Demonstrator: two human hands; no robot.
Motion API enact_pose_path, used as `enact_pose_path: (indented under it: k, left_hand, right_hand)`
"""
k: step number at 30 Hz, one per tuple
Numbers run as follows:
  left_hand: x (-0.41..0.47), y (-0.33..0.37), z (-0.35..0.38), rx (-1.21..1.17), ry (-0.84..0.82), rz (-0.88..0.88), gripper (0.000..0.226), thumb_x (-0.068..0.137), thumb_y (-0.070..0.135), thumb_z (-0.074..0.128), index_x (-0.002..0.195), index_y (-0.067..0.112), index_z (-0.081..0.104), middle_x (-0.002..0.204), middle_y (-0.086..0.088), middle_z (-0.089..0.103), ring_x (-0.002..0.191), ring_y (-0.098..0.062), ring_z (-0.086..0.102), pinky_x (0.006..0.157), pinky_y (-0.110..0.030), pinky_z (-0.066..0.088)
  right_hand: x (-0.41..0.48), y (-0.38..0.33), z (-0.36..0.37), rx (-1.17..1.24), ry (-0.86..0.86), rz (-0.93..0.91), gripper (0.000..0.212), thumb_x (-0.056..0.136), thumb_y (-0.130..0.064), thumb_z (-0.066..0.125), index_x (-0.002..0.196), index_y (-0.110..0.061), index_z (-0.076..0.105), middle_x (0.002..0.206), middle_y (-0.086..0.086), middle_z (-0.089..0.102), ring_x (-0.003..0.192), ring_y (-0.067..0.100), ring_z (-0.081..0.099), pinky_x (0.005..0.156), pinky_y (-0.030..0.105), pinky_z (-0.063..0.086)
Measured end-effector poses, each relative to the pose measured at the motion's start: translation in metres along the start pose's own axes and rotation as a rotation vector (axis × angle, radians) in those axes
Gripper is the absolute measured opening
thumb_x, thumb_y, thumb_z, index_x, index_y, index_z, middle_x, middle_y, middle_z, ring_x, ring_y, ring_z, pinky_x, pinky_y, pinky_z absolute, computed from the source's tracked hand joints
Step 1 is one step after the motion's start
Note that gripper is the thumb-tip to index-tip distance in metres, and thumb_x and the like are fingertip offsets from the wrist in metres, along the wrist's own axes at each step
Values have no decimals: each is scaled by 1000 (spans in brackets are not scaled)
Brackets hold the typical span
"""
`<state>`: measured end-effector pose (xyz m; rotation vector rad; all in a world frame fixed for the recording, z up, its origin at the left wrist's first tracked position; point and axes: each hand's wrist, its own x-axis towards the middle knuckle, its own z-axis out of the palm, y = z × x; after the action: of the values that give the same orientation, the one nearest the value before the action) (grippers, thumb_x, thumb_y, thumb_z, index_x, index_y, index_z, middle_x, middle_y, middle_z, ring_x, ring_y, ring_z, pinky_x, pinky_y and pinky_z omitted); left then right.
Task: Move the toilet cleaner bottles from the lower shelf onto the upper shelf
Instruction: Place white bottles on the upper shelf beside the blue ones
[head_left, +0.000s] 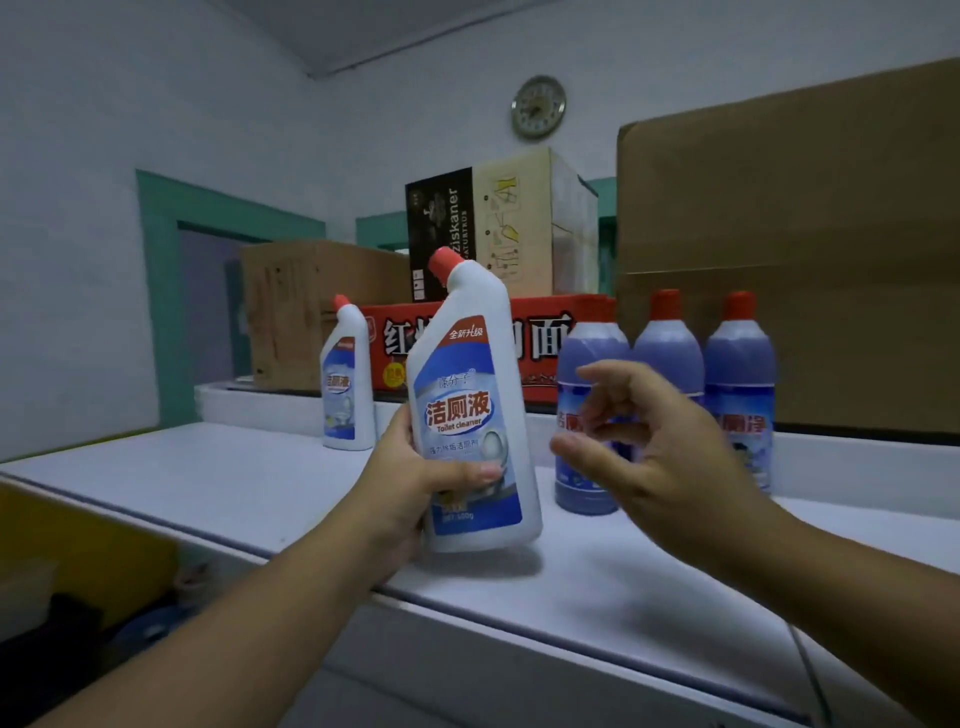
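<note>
Left hand (410, 488) grips the white toilet cleaner bottle (470, 415) mid-frame, tilted; right hand (660, 457) is loose, empty. Set it flat on the white shelf (208, 478).

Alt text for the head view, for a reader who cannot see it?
A person's bare left grip holds a tilted, red-capped white bottle of toilet cleaner over a white shelf. The right grip hovers open beside it, in front of three purple bottles. A second white bottle stands farther back left, with boxes behind.
</note>
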<state>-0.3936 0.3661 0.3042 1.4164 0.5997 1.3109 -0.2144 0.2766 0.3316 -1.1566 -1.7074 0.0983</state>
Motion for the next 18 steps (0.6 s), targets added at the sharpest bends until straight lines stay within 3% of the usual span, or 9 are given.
enact_pose_path:
  k: [4, 6, 12, 15, 18]
  left_hand:
    - [-10, 22, -46, 9, 10, 52, 78, 42, 3, 81, 115, 18, 56, 102, -9, 71, 95, -31, 68, 74, -48, 58]
    - [-18, 33, -76, 11, -18, 51, 75, 44, 0, 82, 113, 20, 57, 96, -6, 73, 88, -27, 71, 66, -42, 59]
    - [-35, 46, -165, 38, -57, 64, 68, 49, -4, 79, 109, 21, 58, 95, -5, 74, 87, -26, 72, 62, -38, 59]
    - [-29, 46, -189, 32, -65, 34, 70, 50, -7, 82, 110, 21, 58, 96, -6, 74, 87, -26, 72, 62, -39, 59]
    - [-8, 47, -202, 32, -72, 38, 65, 50, 0, 79, 106, 24, 58, 90, -2, 75, 84, -22, 73, 59, -36, 59]
  right_hand:
    - [18, -25, 59, 47, -199, 177, 92, 54, -67, 53, 136, -29, 38, 128, -10, 51, 114, 6, 49, 94, 25, 46]
    - [23, -38, 87, 135, -201, 234, 95, 55, -67, 54, 139, -27, 36, 135, -5, 50, 116, 9, 49, 94, 27, 45]
    - [26, -76, 158, 282, -237, 297, 89, 60, -61, 51, 140, -25, 36, 121, -8, 54, 107, 10, 52, 87, 24, 43]
    - [34, -87, 181, 305, -317, 331, 77, 67, -57, 50, 137, -27, 38, 102, -19, 53, 92, -1, 54, 77, 17, 47]
    - [52, -90, 193, 282, -368, 342, 68, 66, -57, 49, 129, -32, 40, 100, -20, 54, 90, -3, 53, 73, 14, 48]
